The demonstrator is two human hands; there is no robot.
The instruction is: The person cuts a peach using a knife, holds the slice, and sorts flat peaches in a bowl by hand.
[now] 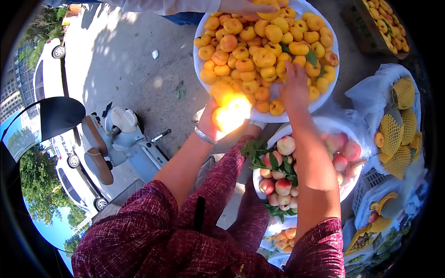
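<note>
A large round white tub (334, 69) is heaped with flat yellow peaches (264, 58), a few green leaves among them. Over its lower right part reaches my right hand (295, 88), fingers apart and close to the fruit, with no peach visibly gripped. My left hand (208, 119), with a silvery band at the wrist, is at the tub's lower left edge. A blinding yellow-white glare covers its fingers and whatever is in them. Across the tub, another person's hand (250, 7) rests on a yellow peach at the top.
Below my right forearm stands a white basket of pink-and-white peaches (283, 186) with leafy sprigs. Netted yellow-wrapped fruit (391, 132) sits at right; a box of yellow fruit (398, 34) is at upper right. A parked scooter (130, 143) and white cars (51, 69) are at left.
</note>
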